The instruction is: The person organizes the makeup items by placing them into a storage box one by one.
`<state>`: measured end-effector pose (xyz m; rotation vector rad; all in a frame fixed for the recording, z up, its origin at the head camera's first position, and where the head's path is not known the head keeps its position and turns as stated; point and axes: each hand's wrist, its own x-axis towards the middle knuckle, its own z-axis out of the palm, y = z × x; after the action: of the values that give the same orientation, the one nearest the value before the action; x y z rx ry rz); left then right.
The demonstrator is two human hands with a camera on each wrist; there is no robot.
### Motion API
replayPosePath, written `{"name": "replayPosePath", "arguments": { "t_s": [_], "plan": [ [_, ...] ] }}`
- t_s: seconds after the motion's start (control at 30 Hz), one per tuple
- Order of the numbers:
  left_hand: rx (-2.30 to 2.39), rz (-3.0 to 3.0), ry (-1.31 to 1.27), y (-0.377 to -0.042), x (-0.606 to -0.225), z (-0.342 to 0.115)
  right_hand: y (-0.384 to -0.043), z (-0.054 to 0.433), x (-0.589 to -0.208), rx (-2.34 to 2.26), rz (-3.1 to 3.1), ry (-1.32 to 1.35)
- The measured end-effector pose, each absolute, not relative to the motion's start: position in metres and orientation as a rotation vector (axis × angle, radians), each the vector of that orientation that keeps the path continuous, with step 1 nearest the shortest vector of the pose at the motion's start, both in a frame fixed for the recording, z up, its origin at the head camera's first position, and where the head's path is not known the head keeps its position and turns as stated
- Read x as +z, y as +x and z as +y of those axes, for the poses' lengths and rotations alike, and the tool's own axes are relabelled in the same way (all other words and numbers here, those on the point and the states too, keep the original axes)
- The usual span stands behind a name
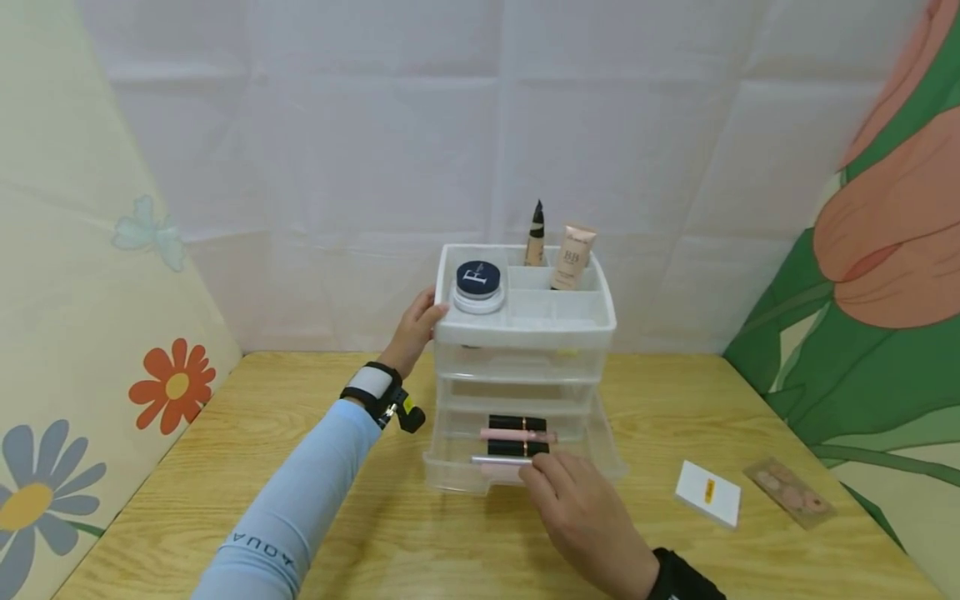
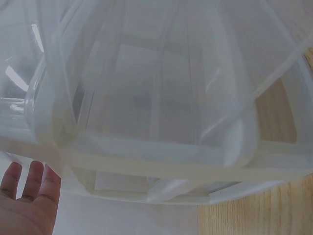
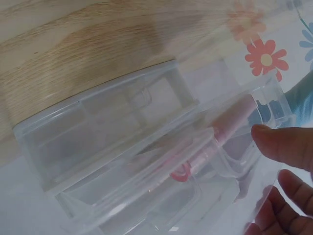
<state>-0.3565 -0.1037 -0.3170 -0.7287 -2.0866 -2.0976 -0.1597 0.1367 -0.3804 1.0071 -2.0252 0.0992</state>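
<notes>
A white plastic drawer organizer (image 1: 525, 337) stands on the table, its clear lower drawer (image 1: 453, 477) pulled out. My left hand (image 1: 411, 333) rests against the organizer's left side near the top, fingers fairly straight in the left wrist view. At the drawer's front edge is my right hand (image 1: 588, 517); its thumb (image 3: 283, 144) and curled fingers lie on either side of the clear plastic, appearing to grip it. Inside the drawer lie two black lipstick tubes (image 1: 517, 422), a pink tube (image 1: 510, 435) and a slim lilac tube (image 1: 498, 460) close to the right fingers.
On the organizer's top tray sit a round compact with a dark lid (image 1: 478, 277), a BB cream tube (image 1: 573, 257) and a black-tipped pen (image 1: 536, 237). To the right on the table (image 1: 300, 417) lie a white box (image 1: 708, 493) and a flat palette (image 1: 790, 492).
</notes>
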Motion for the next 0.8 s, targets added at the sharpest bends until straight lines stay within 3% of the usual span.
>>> {"name": "replayPosePath", "arguments": {
  "t_s": [0.8],
  "plan": [
    [-2.073, -2.101, -0.73, -0.3557, -0.3174, -0.1035, -0.1641, 0.137, -0.3865, 0.087, -1.947, 0.984]
  ]
}}
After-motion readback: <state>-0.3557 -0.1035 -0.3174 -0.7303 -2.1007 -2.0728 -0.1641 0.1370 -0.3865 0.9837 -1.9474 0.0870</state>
